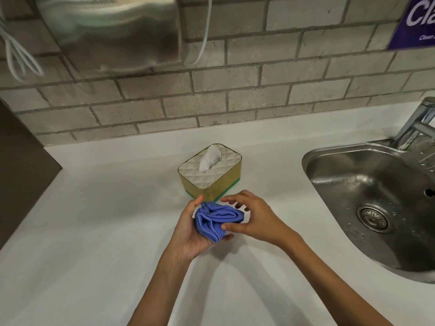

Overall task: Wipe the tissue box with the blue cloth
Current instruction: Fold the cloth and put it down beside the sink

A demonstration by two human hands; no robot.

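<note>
The tissue box [213, 178] stands on the white counter [94, 231], yellow-sided with a green base, a quilted cream lid and a white tissue sticking up. Just in front of it, a bunched blue cloth [215, 218] lies in my left hand [190, 231], whose palm faces up and cups the cloth. My right hand [254, 218] touches the cloth from the right, thumb under its lower edge and fingers spread above it. Both hands hover a little above the counter, close to the box's near corner but apart from it.
A steel sink [367, 196] with a drain and a tap [416, 123] lies to the right. A brick-tile wall runs behind, with a metal dispenser [113, 31] and white cables at upper left. A dark panel [21, 172] borders the left.
</note>
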